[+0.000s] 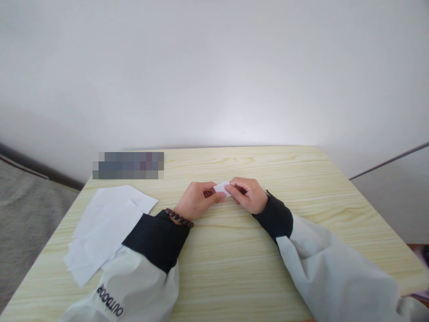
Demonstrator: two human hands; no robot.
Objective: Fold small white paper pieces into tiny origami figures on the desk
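A small folded piece of white paper (221,188) is pinched between both my hands, just above the middle of a pale wooden table (234,259). My left hand (196,200) closes its thumb and fingers on the paper's left end; a dark bead bracelet (178,218) circles that wrist. My right hand (248,195) grips the paper's right end with curled fingers. Most of the paper is hidden by the fingers. Both sleeves are white with black cuffs.
Several loose white paper sheets (103,223) lie spread on the table's left side, partly under my left sleeve. A blurred patch (128,165) sits at the far left edge. A white wall rises behind the table; grey floor lies to the left.
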